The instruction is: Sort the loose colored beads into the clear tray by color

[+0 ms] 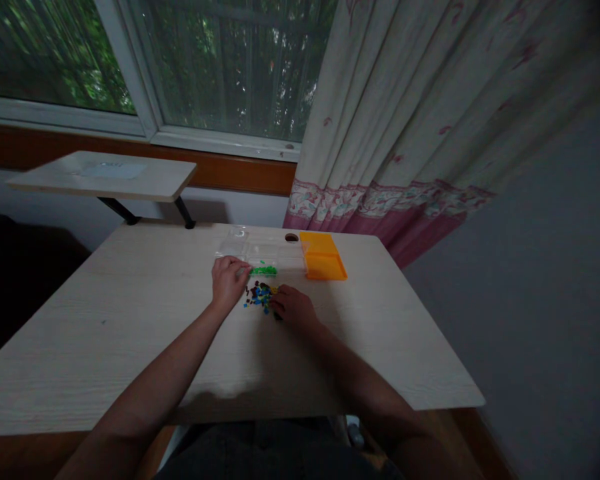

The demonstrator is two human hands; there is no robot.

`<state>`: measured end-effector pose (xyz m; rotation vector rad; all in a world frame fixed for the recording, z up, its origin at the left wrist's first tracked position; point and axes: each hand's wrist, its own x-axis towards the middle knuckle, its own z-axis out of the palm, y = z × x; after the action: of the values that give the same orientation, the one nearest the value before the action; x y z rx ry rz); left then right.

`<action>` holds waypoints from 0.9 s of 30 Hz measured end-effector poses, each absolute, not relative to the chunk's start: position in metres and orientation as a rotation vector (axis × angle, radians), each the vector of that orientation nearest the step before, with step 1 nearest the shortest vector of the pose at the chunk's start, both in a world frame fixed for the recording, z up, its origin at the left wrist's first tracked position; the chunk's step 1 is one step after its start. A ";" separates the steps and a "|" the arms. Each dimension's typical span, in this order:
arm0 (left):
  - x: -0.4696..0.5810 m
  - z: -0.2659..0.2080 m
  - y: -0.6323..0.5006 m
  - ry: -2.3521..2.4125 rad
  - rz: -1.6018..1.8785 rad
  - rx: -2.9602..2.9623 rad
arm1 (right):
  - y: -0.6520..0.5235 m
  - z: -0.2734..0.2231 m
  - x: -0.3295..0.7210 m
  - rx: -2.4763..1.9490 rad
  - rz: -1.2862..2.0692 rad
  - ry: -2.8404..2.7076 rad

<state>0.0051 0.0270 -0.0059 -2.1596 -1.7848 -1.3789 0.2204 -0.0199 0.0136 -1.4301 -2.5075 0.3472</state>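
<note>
My left hand is at the near left side of a clear plastic box, fingers curled and thumb tip against its edge. Bright green small pieces lie in the front part of that box. Closer to me, a loose heap of small building pieces in blue, dark red, yellow and black lies on the tabletop. My right hand reaches into the heap's right side, fingers bent together at the pieces. Whatever is between those fingertips is too small to make out.
An open orange case lies right of the clear box, near a round hole in the table. A raised shelf on black legs stands at the back left. Behind are a window and a curtain.
</note>
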 end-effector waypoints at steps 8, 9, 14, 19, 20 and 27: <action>0.005 -0.006 0.026 -1.790 -1.382 -2.173 | -0.016 0.010 0.225 -1.430 0.517 -2.289; 0.005 -0.006 0.026 -1.795 -1.380 -2.174 | -0.014 0.010 0.226 -1.427 0.549 -2.243; 0.005 -0.006 0.027 -1.828 -1.360 -2.161 | -0.007 0.006 0.230 -1.372 0.730 -1.974; 0.009 0.001 0.020 -1.659 -1.373 -2.304 | -0.001 0.002 0.233 -1.379 0.920 -1.662; 0.011 0.003 0.017 -1.584 -1.363 -2.374 | 0.000 0.002 0.233 -1.376 0.977 -1.612; 0.024 0.006 0.002 -1.175 -1.200 -2.672 | -0.003 0.010 0.229 -1.254 1.337 -1.402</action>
<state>0.0241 0.0015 0.0065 -2.6716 -1.1754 -1.2004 0.2290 -0.0031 0.0096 -1.2543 -1.4018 1.3372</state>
